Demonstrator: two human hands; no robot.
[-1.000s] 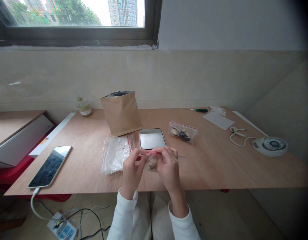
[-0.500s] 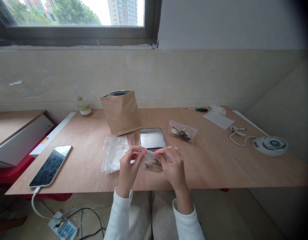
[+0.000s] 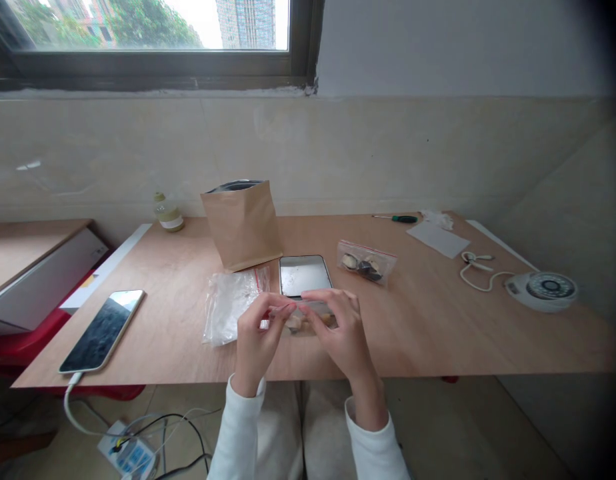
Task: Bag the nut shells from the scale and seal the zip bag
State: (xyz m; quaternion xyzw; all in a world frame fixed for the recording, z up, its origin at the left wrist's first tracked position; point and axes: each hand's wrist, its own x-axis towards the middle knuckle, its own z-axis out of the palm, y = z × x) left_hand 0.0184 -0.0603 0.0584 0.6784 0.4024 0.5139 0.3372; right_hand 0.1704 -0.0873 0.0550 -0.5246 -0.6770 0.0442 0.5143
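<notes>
Between my two hands is a small clear zip bag (image 3: 308, 325) with light brown and dark pieces inside, over the table's front part. My left hand (image 3: 259, 337) pinches its top edge at the left, and my right hand (image 3: 344, 333) pinches the same edge close to the left fingertips. The fingers hide much of the bag. Just beyond the hands lies a flat scale (image 3: 304, 275) with a shiny plate. Flat clear plastic bags (image 3: 228, 308) lie beside my left hand. A second filled zip bag (image 3: 367, 262) rests right of the scale.
An open kraft paper pouch (image 3: 243, 227) stands behind the scale. A phone (image 3: 103, 331) with a charging cable lies at left, near a bottle (image 3: 169, 213). A screwdriver (image 3: 403, 219), white paper (image 3: 438, 239) and a white fan (image 3: 542, 291) are at right.
My right hand has slid left along the bag's top edge, and its fingertips are now close to the left ones. My left hand has barely moved.
</notes>
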